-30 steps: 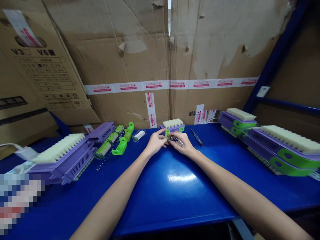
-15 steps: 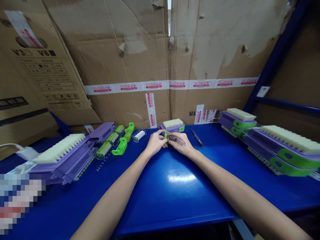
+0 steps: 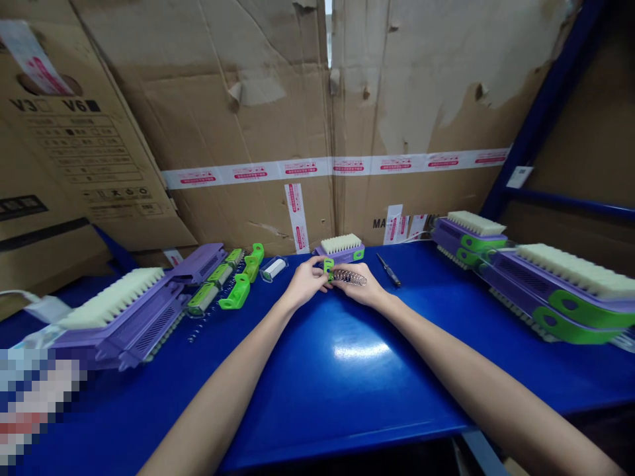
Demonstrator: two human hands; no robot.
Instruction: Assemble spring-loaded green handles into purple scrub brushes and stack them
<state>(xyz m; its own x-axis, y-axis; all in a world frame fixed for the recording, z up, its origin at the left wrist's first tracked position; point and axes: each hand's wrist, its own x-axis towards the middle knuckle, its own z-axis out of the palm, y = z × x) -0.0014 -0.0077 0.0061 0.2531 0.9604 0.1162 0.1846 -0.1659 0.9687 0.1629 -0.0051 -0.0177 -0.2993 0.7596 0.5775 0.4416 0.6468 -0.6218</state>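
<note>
My left hand (image 3: pixel 306 283) is closed around the edge of a small bright green plastic part (image 3: pixel 328 266), which stands upright between my two hands. Against it from the right, my right hand (image 3: pixel 371 289) is closed at the near end of a silver coil spring (image 3: pixel 350 276). The spring stretches sideways over the back of that hand; its fingertips are mostly hidden. Just behind the hands lies a purple brush block (image 3: pixel 341 248) with cream bristles and a green end. A dark screwdriver-like tool (image 3: pixel 388 270) lies to the right of my right hand.
On the blue table (image 3: pixel 347 396), left, are purple brush housings (image 3: pixel 143 330), several green-and-clear blocks (image 3: pixel 202 299), loose springs (image 3: pixel 196 327), green brackets (image 3: pixel 235 292) and a clear-cased white block (image 3: pixel 274 268). Stacked purple brushes (image 3: pixel 540 281) stand right. Cardboard (image 3: pixel 248 119) walls the back.
The view has shifted slightly. The green part now shows more upright above the fingers, and the coil spring lies more level. Both hands keep nearly the same place.
</note>
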